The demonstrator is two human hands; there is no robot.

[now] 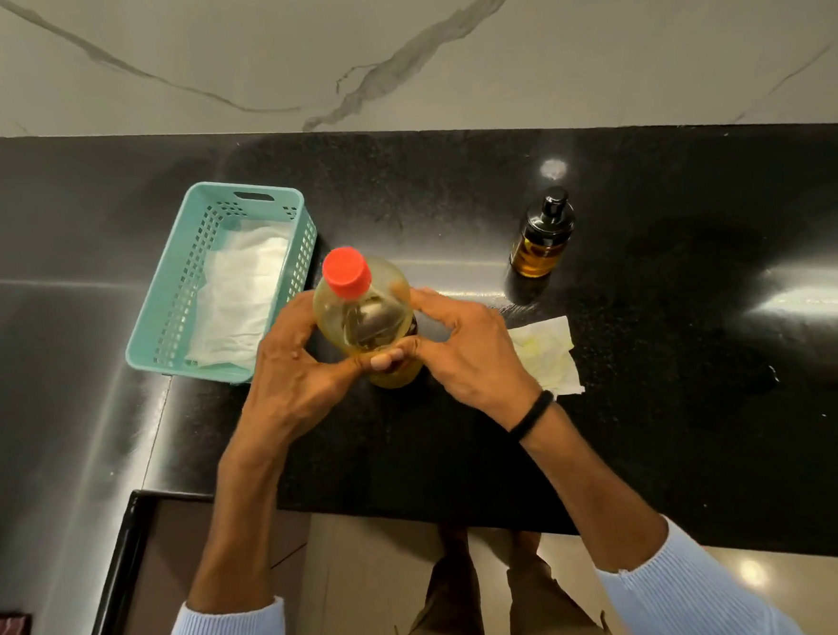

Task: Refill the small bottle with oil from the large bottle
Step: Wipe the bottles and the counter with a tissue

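The large clear bottle (365,316) of yellow oil stands upright on the black counter, its red cap (346,272) screwed on. My left hand (294,370) wraps its left side and my right hand (464,349) wraps its right side, thumbs meeting at the front. The small amber bottle (540,242) with a black pump top stands upright to the right, apart from both hands, its top on.
A teal plastic basket (169,315) holding white paper towels sits left of the large bottle. A stained paper towel (551,357) lies flat just right of my right hand. The black counter (683,373) ends at a marble wall behind.
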